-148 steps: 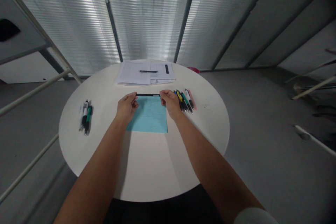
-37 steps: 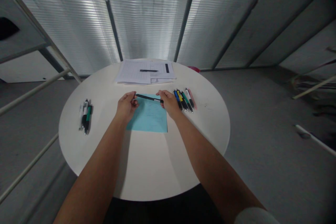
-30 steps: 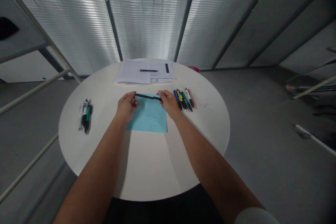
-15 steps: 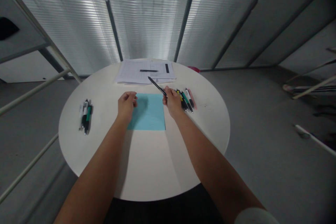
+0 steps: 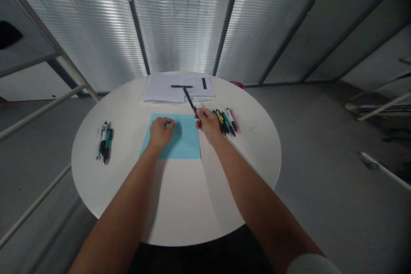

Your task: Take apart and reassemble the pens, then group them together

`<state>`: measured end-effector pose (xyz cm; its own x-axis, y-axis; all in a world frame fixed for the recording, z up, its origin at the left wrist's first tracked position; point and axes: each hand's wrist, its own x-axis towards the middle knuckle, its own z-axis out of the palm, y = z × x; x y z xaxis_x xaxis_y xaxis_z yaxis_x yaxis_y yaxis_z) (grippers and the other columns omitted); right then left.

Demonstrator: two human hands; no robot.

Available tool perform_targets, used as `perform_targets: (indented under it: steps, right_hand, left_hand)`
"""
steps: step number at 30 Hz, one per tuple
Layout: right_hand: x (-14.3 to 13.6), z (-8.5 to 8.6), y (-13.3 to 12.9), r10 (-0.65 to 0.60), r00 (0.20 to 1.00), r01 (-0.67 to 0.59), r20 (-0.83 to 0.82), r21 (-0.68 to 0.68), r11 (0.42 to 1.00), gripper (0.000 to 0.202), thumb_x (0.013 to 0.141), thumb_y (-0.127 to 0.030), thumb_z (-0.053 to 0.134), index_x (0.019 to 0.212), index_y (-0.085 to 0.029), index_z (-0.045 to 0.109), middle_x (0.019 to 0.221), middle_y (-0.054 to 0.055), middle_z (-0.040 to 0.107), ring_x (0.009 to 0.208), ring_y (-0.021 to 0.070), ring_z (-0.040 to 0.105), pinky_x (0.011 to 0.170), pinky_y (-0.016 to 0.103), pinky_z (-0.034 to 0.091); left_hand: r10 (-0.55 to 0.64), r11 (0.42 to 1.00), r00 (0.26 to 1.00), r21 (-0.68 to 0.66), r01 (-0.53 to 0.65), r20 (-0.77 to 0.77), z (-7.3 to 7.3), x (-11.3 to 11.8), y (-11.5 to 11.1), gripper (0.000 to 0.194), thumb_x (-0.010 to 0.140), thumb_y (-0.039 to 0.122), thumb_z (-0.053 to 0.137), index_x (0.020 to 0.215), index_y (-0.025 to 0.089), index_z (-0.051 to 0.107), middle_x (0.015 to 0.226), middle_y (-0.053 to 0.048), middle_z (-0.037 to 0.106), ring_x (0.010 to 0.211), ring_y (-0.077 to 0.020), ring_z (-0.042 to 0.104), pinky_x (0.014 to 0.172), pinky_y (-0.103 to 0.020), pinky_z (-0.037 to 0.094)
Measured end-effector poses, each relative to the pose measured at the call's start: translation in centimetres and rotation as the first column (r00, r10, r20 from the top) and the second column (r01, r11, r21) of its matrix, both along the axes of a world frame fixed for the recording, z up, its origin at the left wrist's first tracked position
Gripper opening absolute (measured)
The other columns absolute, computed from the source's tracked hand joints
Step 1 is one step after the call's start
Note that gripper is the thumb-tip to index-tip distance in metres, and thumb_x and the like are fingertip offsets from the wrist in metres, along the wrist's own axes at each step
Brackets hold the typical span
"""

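Note:
A light blue sheet lies flat on the round white table. Over its left part is my left hand, fingers curled with thumb and fingertips close together; whether anything small is between them cannot be made out. At the sheet's right edge, my right hand grips a black pen near its lower end, the other end pointing up and away toward the papers. Just right of that hand lies a row of several pens, partly hidden by it.
Printed papers lie at the table's far side with a dark pen on top. Several pens rest together at the left. White metal rails stand left of the table, and blinds hang behind it.
My left hand has moved right, further over the blue sheet. My right hand has shifted slightly left, and the held pen now points more steeply away.

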<state>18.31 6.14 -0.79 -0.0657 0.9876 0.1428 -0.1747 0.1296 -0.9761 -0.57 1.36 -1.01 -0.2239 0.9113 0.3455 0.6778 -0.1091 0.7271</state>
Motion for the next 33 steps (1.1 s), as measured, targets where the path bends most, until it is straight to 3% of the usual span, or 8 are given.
perform_targets:
  steps: [11,22,29,33]
  right_hand:
    - [0.04,0.36,-0.39,0.016,0.998,-0.016,0.064,0.0,1.0,0.036,0.075,-0.054,0.065,0.085,-0.019,0.063,0.073,-0.003,0.06,0.047,0.0048,0.052,0.041,0.018,0.036]
    - [0.14,0.17,-0.27,0.012,0.998,-0.015,0.065,0.033,0.999,0.035,0.076,-0.054,0.064,0.086,-0.02,0.064,0.072,-0.003,0.059,0.047,0.0061,0.053,0.041,0.019,0.037]
    - [0.05,0.16,-0.37,0.005,0.995,-0.007,0.103,0.025,1.0,0.036,0.076,-0.055,0.063,0.086,-0.02,0.064,0.061,-0.004,0.056,0.046,0.0072,0.052,0.043,0.019,0.037]
    - [0.05,0.15,-0.39,0.007,0.994,-0.009,0.113,0.018,1.0,0.036,0.075,-0.055,0.064,0.085,-0.02,0.064,0.057,-0.005,0.054,0.045,0.0077,0.051,0.043,0.019,0.037]
  left_hand:
    - [0.004,0.999,0.995,0.052,0.001,-0.099,-0.27,0.1,0.12,0.02,0.076,0.029,0.06,0.079,0.019,0.077,0.074,-0.01,0.062,0.076,-0.0256,0.056,0.075,-0.039,0.042]
    - [-0.005,0.999,0.977,-0.044,-0.004,-0.212,-0.08,0.15,-0.04,0.03,0.079,0.027,0.055,0.094,0.018,0.078,0.086,-0.012,0.066,0.082,-0.0262,0.059,0.081,-0.039,0.043]
    - [-0.009,0.994,0.974,-0.105,-0.015,-0.226,0.25,0.16,-0.22,0.032,0.079,0.026,0.054,0.1,0.019,0.077,0.089,-0.01,0.066,0.087,-0.0253,0.059,0.085,-0.039,0.043]
    - [-0.002,0.997,0.988,-0.073,-0.009,-0.153,0.25,0.25,-0.23,0.029,0.077,0.023,0.057,0.098,0.02,0.076,0.087,-0.01,0.065,0.086,-0.0236,0.058,0.086,-0.038,0.043]
